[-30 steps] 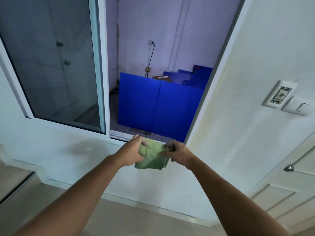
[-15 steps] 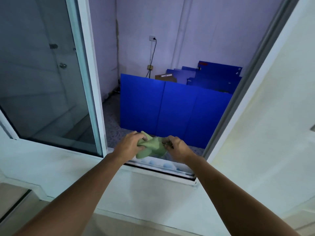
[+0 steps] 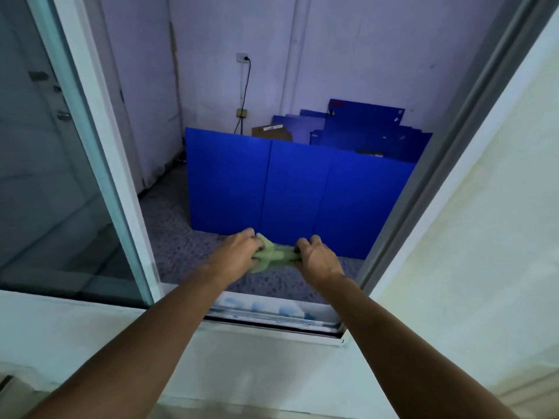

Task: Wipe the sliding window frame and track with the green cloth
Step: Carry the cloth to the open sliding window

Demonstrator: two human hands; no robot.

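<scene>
Left hand: the left hand (image 3: 239, 252) reaches out through the open window, its fingers curled tight on the left end of the crumpled pale green cloth (image 3: 270, 257).
Right hand: the right hand (image 3: 317, 257) is clenched on the right end of the same cloth, knuckles up.
Cloth: bunched between the two fists, held in the air beyond the sill, at 12 o'clock from the white bottom track of the sliding window (image 3: 272, 314); it does not touch the track.
Track: runs across below the wrists, with bluish smudges along its surface and a dark slot at its near edge.
Sliding pane: the white-framed glass sliding panel (image 3: 99, 164) stands at 9 o'clock from the hands, pushed to the left.
Right frame: the grey window jamb (image 3: 438, 152) slants up at 2 o'clock.
Beyond: bright blue flat panels (image 3: 296, 189) stand upright on the speckled floor (image 3: 181, 243), at 12 o'clock from the cloth.
</scene>
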